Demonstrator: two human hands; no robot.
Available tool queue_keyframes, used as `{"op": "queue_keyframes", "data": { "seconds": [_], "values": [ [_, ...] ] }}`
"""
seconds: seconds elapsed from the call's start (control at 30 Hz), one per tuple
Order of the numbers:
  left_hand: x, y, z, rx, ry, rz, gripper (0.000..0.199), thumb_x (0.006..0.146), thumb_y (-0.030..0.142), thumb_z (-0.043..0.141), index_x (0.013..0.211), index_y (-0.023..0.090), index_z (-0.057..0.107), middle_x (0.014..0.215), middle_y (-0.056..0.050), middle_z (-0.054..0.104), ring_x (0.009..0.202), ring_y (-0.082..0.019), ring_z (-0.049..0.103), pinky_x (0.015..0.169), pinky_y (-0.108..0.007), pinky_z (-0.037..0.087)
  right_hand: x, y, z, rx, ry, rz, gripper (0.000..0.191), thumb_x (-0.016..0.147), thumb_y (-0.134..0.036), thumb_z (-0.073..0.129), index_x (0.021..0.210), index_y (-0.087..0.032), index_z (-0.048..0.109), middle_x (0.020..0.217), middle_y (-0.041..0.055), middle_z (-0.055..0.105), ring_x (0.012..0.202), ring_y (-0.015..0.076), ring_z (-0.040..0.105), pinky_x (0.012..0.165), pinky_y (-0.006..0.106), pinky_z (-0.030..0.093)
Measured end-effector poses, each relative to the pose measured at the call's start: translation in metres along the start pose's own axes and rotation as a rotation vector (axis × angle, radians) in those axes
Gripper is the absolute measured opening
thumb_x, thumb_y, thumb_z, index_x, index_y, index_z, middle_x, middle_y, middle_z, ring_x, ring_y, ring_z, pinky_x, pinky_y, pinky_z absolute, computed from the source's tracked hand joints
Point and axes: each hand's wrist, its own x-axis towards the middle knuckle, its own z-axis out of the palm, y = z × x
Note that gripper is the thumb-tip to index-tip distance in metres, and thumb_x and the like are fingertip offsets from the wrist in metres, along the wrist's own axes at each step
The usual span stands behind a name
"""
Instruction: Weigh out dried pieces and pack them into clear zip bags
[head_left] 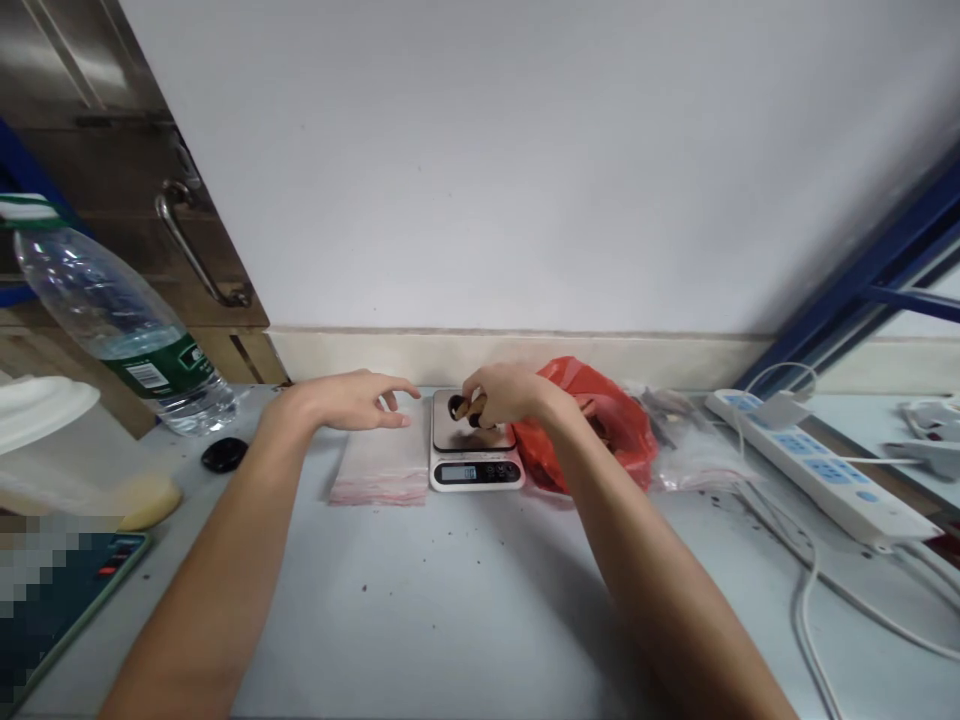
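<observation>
A white digital scale point(477, 473) with a lit display stands at the middle of the table. Over its metal plate, my right hand point(504, 394) is closed on small dark-and-tan dried pieces point(466, 408). Whether they touch the plate I cannot tell. To the left, my left hand point(367, 400) hovers over a stack of clear plastic bags point(381, 468) with red edges, fingers apart and nothing between them. Right of the scale sits an open red plastic bag point(637, 435) with brown pieces inside, partly hidden by my right forearm.
On the left are a water bottle point(161, 355), a black object point(224, 455), a white-lidded container point(45, 410) and a phone point(67, 600). At right lie filled clear bags point(694, 455), a power strip point(825, 468) and white cables. A wall rises behind.
</observation>
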Motion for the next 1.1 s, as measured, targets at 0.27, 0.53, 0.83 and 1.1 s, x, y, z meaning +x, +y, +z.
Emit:
{"op": "queue_keyframes", "data": {
  "seconds": [0.27, 0.53, 0.83, 1.1],
  "values": [
    [0.007, 0.004, 0.005, -0.015, -0.005, 0.069, 0.066, 0.084, 0.051, 0.051, 0.145, 0.024, 0.052, 0.13, -0.011, 0.069, 0.11, -0.027, 0.068, 0.092, -0.033, 0.048, 0.001, 0.003, 0.008, 0.007, 0.001, 0.03, 0.069, 0.065, 0.005, 0.061, 0.129, -0.021, 0.07, 0.114, 0.0094, 0.077, 0.091, 0.0218, 0.073, 0.057, 0.021, 0.048],
    [0.01, 0.012, 0.011, 0.075, -0.135, -0.036, 0.052, 0.068, 0.051, 0.067, 0.112, 0.025, 0.066, 0.104, -0.007, 0.075, 0.088, -0.025, 0.07, 0.07, -0.029, 0.049, -0.017, 0.014, -0.005, 0.152, 0.091, -0.014, 0.052, 0.076, -0.016, 0.073, 0.127, -0.026, 0.07, 0.123, 0.0077, 0.073, 0.099, 0.0218, 0.072, 0.072, 0.026, 0.055],
    [0.022, 0.029, 0.027, 0.191, -0.252, -0.101, 0.031, 0.052, 0.021, 0.066, 0.082, 0.024, 0.064, 0.086, -0.001, 0.074, 0.078, -0.025, 0.068, 0.054, -0.028, 0.043, -0.027, 0.029, -0.017, 0.196, 0.179, -0.068, 0.037, 0.087, -0.018, 0.066, 0.123, -0.021, 0.069, 0.117, 0.0101, 0.075, 0.104, 0.0221, 0.072, 0.084, 0.031, 0.057],
    [0.017, 0.019, 0.022, 0.14, -0.243, -0.089, 0.035, 0.047, 0.012, 0.051, 0.079, 0.024, 0.061, 0.082, 0.0, 0.075, 0.077, -0.023, 0.069, 0.058, -0.027, 0.046, -0.035, 0.027, -0.013, 0.22, 0.185, -0.118, 0.033, 0.088, -0.014, 0.063, 0.12, -0.02, 0.07, 0.112, 0.0083, 0.077, 0.096, 0.0193, 0.073, 0.08, 0.028, 0.057]
  ]
}}
